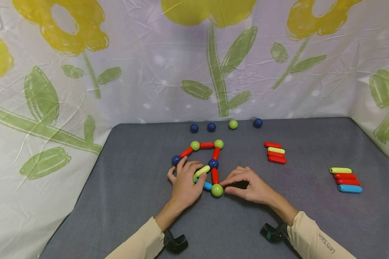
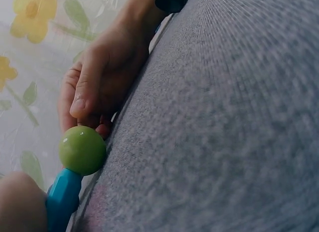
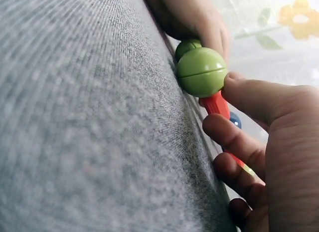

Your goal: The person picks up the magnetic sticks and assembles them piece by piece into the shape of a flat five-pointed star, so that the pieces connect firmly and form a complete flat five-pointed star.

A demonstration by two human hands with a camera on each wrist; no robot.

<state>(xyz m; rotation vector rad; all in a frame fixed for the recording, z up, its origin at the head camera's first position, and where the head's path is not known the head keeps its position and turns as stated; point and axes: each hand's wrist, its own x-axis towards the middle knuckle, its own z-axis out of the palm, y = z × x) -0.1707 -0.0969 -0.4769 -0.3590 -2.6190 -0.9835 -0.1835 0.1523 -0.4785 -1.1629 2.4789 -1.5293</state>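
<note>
Left hand [image 1: 186, 184]: at blue plastic rod [image 1: 208, 186], finger grip indeterminable. Right hand [image 1: 251, 185]: fingers relaxed, beside glossy green ball [image 1: 217, 190].

Light is soft, dimmest in the left wrist view, whose gray tabletop [image 2: 224, 142] blurs.

Left hand [image 1: 187, 183] palm down, fingers bent; right hand [image 1: 252, 185] with thumb and forefinger slightly apart
</note>
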